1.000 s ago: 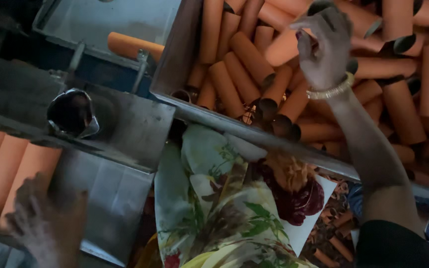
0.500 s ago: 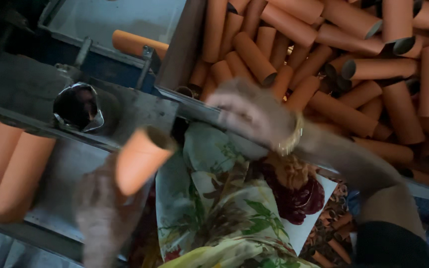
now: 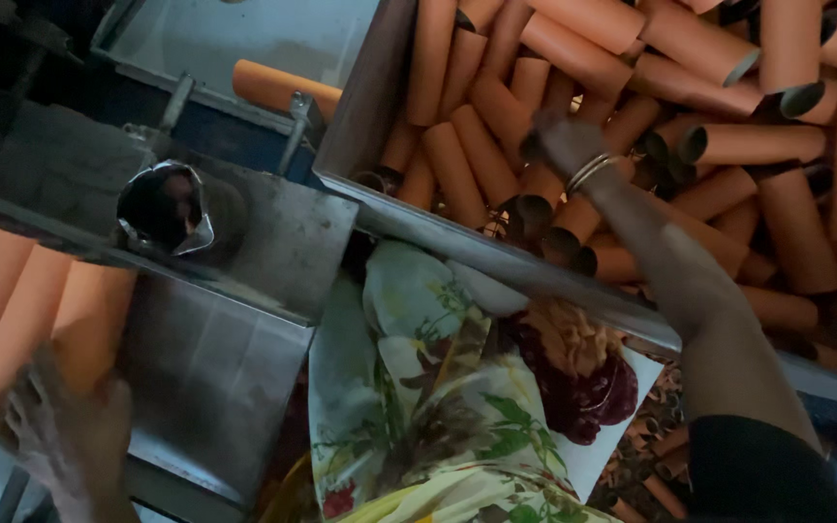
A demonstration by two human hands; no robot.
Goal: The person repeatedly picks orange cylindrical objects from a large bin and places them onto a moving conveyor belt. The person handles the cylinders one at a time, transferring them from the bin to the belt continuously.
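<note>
Three orange tubes (image 3: 36,310) sit side by side in the row at near left; my left hand (image 3: 70,441) is on the near end of the rightmost one, fingers spread over it, blurred, so I can't tell if they're gripping or just pressing. Right hand (image 3: 564,145), bangle on the wrist, is down in the tube pile (image 3: 728,145) filling the big metal bin (image 3: 380,107) at far right, fingers curled in among the tubes; can't tell whether they've closed on one. Progress call: a few tubes laid in the row, the bin is heaped, so most of the stock looks unmoved. One more orange tube (image 3: 278,87) lies alone on the far frame, left of the bin. Between row and bin, a round metal socket (image 3: 167,208) with a torn foil-like rim is set in a grey steel plate (image 3: 273,242). Floral cloth (image 3: 438,407) covers my lap, below the bin's edge. Broken tube scraps (image 3: 661,455) litter the floor at near right. Lighting is dim; looks like a workshop bench.
</note>
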